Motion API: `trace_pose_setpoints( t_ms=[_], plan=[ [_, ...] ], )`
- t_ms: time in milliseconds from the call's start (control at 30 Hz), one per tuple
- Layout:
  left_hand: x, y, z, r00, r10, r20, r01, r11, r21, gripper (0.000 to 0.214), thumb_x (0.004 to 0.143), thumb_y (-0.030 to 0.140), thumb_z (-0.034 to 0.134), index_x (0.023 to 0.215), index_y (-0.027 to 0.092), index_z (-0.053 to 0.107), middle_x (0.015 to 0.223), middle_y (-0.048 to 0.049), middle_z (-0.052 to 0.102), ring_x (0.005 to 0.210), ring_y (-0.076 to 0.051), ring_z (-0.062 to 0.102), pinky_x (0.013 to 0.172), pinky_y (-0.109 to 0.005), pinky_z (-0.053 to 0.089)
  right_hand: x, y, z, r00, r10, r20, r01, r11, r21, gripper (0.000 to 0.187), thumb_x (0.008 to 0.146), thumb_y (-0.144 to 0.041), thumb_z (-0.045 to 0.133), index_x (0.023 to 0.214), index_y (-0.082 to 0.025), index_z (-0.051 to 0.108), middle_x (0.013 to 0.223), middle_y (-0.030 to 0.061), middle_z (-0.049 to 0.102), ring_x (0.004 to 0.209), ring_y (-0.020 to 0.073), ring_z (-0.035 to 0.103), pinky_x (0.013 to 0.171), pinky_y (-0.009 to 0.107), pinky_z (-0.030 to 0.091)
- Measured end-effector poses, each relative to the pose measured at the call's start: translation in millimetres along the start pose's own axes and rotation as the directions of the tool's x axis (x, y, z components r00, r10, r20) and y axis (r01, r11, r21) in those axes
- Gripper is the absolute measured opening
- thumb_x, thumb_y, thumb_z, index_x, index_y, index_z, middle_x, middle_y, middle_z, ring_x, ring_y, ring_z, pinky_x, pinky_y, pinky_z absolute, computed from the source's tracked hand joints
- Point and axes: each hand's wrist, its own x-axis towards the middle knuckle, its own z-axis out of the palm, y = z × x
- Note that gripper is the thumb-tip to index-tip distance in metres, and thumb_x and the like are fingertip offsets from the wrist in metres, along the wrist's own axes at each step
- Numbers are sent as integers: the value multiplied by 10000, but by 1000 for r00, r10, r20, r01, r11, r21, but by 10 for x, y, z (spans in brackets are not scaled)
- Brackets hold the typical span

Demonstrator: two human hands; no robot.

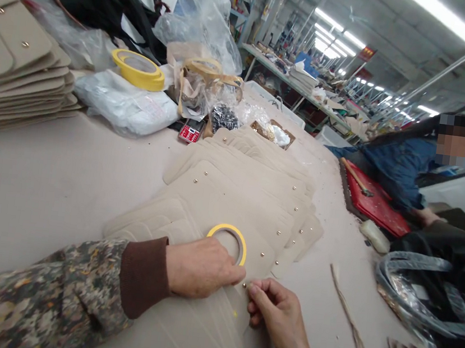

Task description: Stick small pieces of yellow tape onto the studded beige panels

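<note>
My left hand (204, 266), in a flowered sleeve with a brown cuff, is closed on a roll of yellow tape (229, 229). Its ring stands out behind my knuckles, above the beige panels. A beige panel (213, 330) lies beneath both hands, with faint curved outlines and a small yellow mark. To the right, my right hand (277, 315) pinches thumb and forefinger together at the panel's edge. A small metal stud (244, 285) shows right beside those fingertips; what they grip is hidden. Beyond my hands, overlapping beige panels (242, 198) with metal studs fan out across the table.
A thick stack of studded beige pieces (11, 73) stands at left. Another yellow tape roll (139, 70) rests on a plastic-wrapped bundle (126, 104). At right are a cord (350, 318), a black bag (427, 277), and a hammer (357, 178) on a red board near a co-worker (408, 156).
</note>
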Motion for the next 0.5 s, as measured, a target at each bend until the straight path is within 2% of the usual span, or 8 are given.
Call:
trace_pose_setpoints(
  t_ms=[167,367,433,500],
  plan=[
    [-2,-6,44,1000,-1,-14,1,1000,-5,85,874,145,569,858,202,508,769,-17,685,653,-210,646,472,-309,314,-34,-2,55,997,-73,-13,70,980,-184,365,800,-517,603,776,-161,680,552,-21,572,484,113,505,476,216,409],
    [-3,-8,53,1000,-8,-24,8,1000,-19,88,876,155,575,849,203,506,760,-6,680,644,-205,640,465,-313,302,-58,-44,120,947,-316,-60,263,867,-423,329,824,-479,556,704,-200,685,589,6,623,546,148,545,553,247,431],
    [-5,-6,50,1000,-11,-23,10,1000,-29,82,879,153,573,853,199,511,768,-12,682,657,-205,646,476,-306,315,-51,-32,125,946,-318,-71,262,872,-413,310,818,-488,561,796,-211,698,573,-7,618,498,143,538,533,248,437],
    [-9,-5,54,1000,-15,-23,14,999,-37,74,882,148,570,867,197,517,779,-14,686,664,-206,649,487,-302,327,-44,9,105,964,-240,-115,190,923,-335,362,796,-518,587,975,-214,669,513,-46,567,416,137,501,459,244,425]
  ],
)
